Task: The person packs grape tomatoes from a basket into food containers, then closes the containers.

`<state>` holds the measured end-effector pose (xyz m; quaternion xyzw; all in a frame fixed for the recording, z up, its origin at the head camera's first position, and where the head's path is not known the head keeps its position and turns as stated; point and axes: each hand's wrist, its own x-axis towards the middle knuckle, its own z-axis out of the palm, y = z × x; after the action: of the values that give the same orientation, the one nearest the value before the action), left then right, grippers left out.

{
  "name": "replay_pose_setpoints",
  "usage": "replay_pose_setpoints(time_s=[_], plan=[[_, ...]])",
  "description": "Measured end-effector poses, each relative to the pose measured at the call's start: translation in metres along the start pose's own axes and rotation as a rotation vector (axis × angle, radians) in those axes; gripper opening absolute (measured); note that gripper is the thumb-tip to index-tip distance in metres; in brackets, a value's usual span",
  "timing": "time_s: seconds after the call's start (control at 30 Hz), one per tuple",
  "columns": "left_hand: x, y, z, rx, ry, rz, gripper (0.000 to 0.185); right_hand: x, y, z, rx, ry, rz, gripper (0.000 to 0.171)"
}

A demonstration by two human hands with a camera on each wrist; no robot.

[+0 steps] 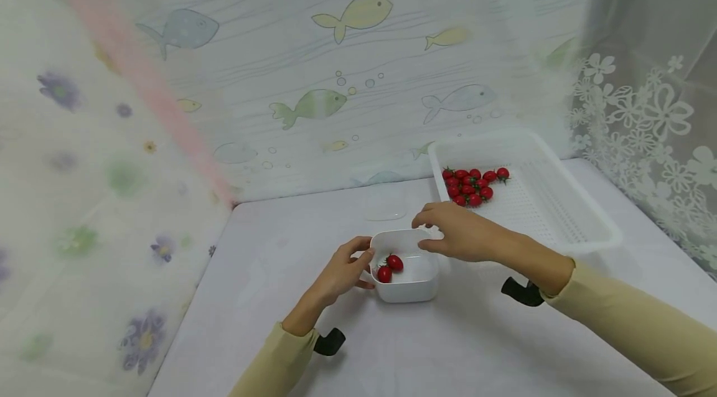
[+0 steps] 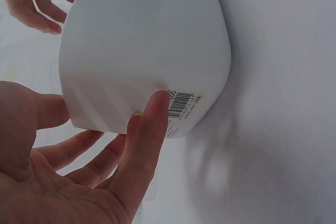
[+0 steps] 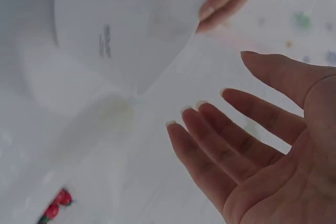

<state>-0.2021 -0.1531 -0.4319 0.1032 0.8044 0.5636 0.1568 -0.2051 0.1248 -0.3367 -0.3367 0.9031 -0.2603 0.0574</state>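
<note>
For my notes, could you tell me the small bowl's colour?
The small bowl is plain white, clearest in the head view.

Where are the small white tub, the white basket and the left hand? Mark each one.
small white tub (image 1: 407,290): head view, bare front wall.
white basket (image 1: 566,210): head view, bare perforated floor.
left hand (image 1: 342,272): head view, back of the hand, fingers against the tub's left side.
</note>
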Motion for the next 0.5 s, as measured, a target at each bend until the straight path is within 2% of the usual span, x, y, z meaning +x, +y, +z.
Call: replay_pose_setpoints(time_s=[0.33,0.5], plan=[[0.000,0.000,-0.001,0.006,0.003,0.003,0.041,-0.009,0.030,-0.035,-0.012,0.116,0.048,0.027],[0.000,0.001,-0.001,0.003,0.002,0.008,0.042,-0.012,0.045,-0.046,0.020,0.131,0.080,0.020]])
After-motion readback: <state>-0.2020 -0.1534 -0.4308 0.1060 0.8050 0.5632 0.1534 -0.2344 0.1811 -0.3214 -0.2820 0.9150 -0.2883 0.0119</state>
